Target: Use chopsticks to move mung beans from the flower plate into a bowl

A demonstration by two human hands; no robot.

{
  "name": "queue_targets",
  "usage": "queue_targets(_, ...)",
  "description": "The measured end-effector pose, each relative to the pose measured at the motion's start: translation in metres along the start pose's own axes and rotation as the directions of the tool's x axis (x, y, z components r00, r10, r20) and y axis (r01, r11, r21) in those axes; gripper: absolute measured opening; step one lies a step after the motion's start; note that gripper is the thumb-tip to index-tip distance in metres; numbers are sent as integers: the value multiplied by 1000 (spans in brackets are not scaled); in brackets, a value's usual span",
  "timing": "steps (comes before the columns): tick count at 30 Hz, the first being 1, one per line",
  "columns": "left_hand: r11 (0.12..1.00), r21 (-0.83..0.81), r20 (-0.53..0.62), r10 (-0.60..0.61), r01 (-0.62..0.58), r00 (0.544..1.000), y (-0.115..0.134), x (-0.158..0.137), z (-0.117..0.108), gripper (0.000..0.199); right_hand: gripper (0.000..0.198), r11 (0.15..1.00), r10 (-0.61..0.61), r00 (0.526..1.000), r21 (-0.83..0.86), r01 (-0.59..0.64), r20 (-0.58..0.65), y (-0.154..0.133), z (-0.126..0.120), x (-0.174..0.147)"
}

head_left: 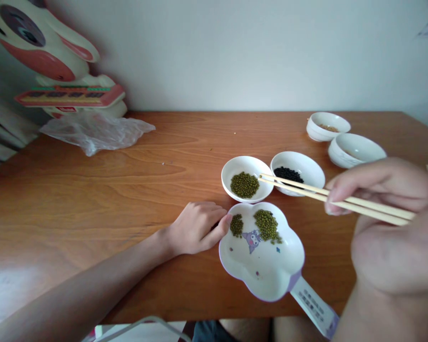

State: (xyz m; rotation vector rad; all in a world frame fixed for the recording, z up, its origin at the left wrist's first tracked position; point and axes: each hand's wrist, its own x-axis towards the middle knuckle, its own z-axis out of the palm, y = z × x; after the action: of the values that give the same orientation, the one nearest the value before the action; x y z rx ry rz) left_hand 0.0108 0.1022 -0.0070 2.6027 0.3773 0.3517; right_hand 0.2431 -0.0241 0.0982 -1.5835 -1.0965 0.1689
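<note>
Gripping a pair of wooden chopsticks (299,187), the right hand (381,199) is clamped around their rear part, their tips just apart over the right inner side of a white bowl of mung beans (244,164); whether a bean sits between the tips is too small to tell. The left hand (199,228) lies on the table (128,190), fingers curled, thumb at the upper left rim of a flower-shaped dish (267,266); whether it pinches that rim cannot be told. The hands are well apart.

The dish, purple-edged, holds two piles of mung beans along its far side, the right one larger. Its labelled handle (312,304) angles toward the person and crosses the table's near edge in view. Just beyond the dish stands the mung bowl, with a bowl of black beans (308,166) close on its right, leaving little room between rims.

Farther right, near the back edge, sit a bowl with tan contents (319,135) and another white bowl (337,154), close together. Broad bare wood opens left of the left hand, reaching back to a crumpled plastic bag (100,133) and a cow-like toy (71,57) by the wall (217,57).
</note>
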Motion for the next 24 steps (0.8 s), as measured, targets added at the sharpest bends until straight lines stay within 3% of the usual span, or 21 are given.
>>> queue_targets(6, 1000, -10, 1, -1, 1, 1000, 1, 0, -1, 44, 72, 998, 39, 991, 45, -45, 125, 4, 3, 5)
queue_targets(8, 1000, -2, 5, 0, 0, 1000, 1, -1, -1, 44, 72, 998, 50, 974, 29, -58, 221, -1, 0, 4)
queue_targets(12, 1000, 1, 9, -6, 6, 1000, 1, -1, -2, 43, 70, 992, 128, 856, -72, -106, 501, -8, 4, -3)
queue_targets(15, 1000, -8, 14, -6, 7, 1000, 1, 0, -2, 43, 67, 984, 173, 764, -138, -111, 621, -8, 14, -8)
queue_targets(24, 1000, 8, 19, -19, 19, 1000, 1, -1, -1, 44, 67, 980, 169, 758, -187, -63, 630, -11, 22, -6)
